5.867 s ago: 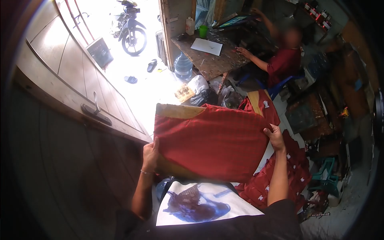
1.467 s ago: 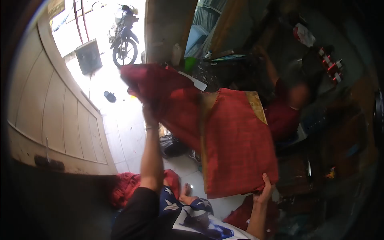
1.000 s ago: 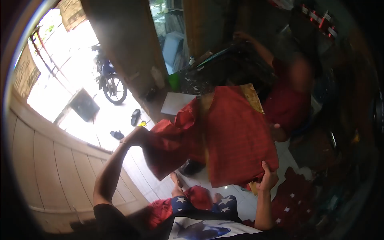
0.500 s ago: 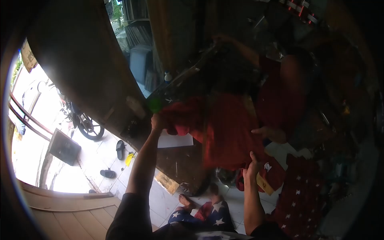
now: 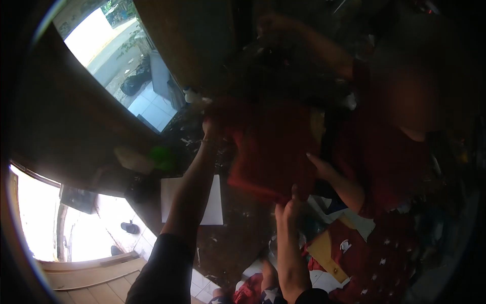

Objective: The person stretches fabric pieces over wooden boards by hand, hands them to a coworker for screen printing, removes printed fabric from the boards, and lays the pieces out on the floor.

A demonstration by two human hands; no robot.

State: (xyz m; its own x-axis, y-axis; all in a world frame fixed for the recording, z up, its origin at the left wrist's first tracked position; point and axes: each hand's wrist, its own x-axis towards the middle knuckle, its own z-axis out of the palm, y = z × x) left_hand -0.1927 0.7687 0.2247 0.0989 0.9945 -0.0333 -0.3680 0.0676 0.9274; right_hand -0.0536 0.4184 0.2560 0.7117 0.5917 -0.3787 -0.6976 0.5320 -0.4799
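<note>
A dark red cloth is stretched between my two hands over a dark tabletop. My left hand is closed on its far left part, and the fingers are partly lost in shadow. At the near edge, my right hand pinches the cloth with the thumb up. Another person's hand touches the cloth's right side. Below my left forearm lies a white sheet, partly covered by that arm.
A person in a red shirt is at the right, one arm reaching across the far side. A bright green object and a white bottle are at the left. Cloth pieces lie at lower right. A doorway shows sandals outside.
My view has turned. Both hands have carried the cloth farther over the table, and more of the white sheet shows. My left hand is now farther from the green object.
</note>
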